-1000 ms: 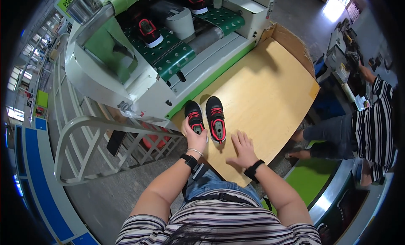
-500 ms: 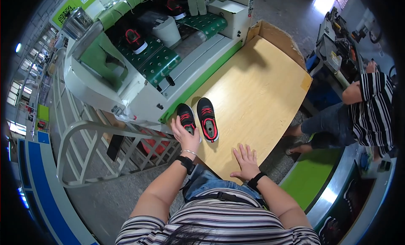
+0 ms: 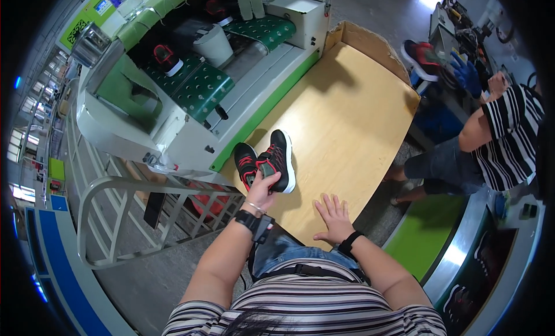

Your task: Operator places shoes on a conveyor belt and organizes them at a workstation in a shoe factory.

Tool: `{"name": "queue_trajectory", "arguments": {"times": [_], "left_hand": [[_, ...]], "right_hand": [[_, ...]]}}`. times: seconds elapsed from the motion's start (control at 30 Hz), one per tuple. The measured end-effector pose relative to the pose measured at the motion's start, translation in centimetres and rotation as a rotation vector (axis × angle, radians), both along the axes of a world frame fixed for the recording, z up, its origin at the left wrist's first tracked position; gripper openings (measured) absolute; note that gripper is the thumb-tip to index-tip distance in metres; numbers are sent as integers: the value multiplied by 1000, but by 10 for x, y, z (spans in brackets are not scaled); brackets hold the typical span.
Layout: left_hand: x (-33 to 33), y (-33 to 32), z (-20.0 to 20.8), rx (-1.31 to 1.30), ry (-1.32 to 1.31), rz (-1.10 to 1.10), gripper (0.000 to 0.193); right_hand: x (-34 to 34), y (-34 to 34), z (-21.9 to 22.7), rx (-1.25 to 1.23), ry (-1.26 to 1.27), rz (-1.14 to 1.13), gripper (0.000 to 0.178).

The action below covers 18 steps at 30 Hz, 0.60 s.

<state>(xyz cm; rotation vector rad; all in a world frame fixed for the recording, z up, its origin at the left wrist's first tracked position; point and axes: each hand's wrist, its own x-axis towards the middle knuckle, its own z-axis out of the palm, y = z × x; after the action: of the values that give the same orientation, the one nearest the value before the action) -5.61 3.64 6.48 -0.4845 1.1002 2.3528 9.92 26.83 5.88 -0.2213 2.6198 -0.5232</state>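
A black sneaker (image 3: 284,162) with red laces and a white sole is tipped on its side above the wooden board. My left hand (image 3: 263,191) is closed on its heel and opening, thumb on top. Its mate, another black and red sneaker (image 3: 244,162), rests just left of it, partly covered by the tipped one and by my wrist. Flat on the board's near edge lies my right hand (image 3: 335,217), fingers spread, holding nothing.
Beyond the wooden board (image 3: 347,99) stands a white and green machine with perforated green belts (image 3: 199,87) carrying shoes. Cardboard (image 3: 376,44) edges the board's far end. A metal rail frame (image 3: 121,214) is at left. A co-worker (image 3: 503,133) stands at right near a sneaker (image 3: 422,59).
My left hand has gone from the left sneaker to the right one, gripped it and tipped it leftward. My right hand stays put. A sneaker and blue glove now show by the co-worker.
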Motion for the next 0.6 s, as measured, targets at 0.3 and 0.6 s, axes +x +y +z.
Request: {"name": "queue_trajectory", "arguments": {"times": [0.3,0.6], "left_hand": [[17,-27,33,160,39,-145,66],[40,14,-8,-1117,540,-265,92]], "right_hand": [[-4,-2,12,-25,5,6,110],[-79,5,10,-187,140,-197,76]]}}
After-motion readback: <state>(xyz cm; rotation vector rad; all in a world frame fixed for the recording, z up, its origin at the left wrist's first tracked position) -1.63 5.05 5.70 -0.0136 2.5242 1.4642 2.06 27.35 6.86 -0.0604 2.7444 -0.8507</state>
